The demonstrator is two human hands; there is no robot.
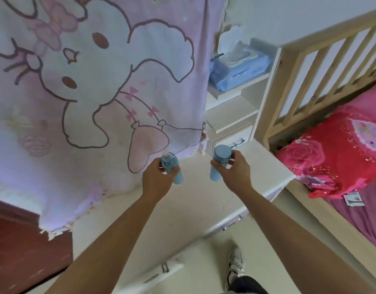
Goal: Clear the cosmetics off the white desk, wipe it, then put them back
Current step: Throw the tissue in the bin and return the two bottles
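Note:
My left hand (159,177) grips a light blue cosmetic bottle with a white top (172,167), tilted over the back of the white desk (204,200). A second blue bottle with a round blue cap (219,160) is held upright in my right hand (236,172), fingers curled round its middle. Both bottles are near the desk's back edge, about a hand's width apart. Whether their bases touch the desk top cannot be told.
A pink cartoon-rabbit cloth (87,92) hangs over the left side of the desk. A blue wipes pack (238,71) lies on the white shelf unit behind. A wooden bed (310,71) with a red pillow (342,153) stands at right. A white tube (161,274) lies on the floor by my shoe (236,264).

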